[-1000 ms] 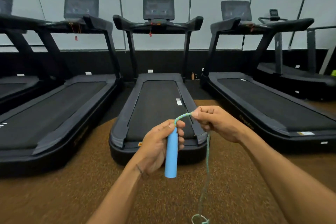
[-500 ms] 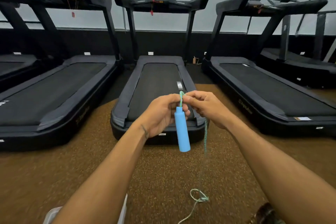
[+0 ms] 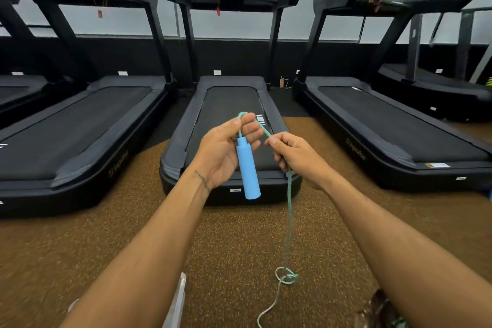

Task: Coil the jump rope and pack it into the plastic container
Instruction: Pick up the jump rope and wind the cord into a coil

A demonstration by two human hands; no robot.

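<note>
Left grip (image 3: 226, 149): thumb and fingers pinched on the jump rope (image 3: 288, 221) just above its blue handle (image 3: 247, 170). The handle hangs near upright below the pinch, against my palm, free end down. The cord makes a small loop over the top of my left fingers, then runs down to the right grip (image 3: 295, 157).

Right grip: just beside the left, not touching it. Thumb and forefinger are closed on the cord, the other fingers curled. Below this grip the cord drops to the floor (image 3: 106, 242), where it sits in a knotted tangle (image 3: 286, 275), then trails toward me and out of view.

Plastic container (image 3: 179, 298): well below the left grip, down by my left forearm. Only a translucent edge shows past the arm, so this is probably it.

Beyond both grips: the middle treadmill (image 3: 229, 98), end-on, with others on either side. Below the right grip, by my right forearm, there is a dark object (image 3: 378, 309); I cannot tell what it is.
</note>
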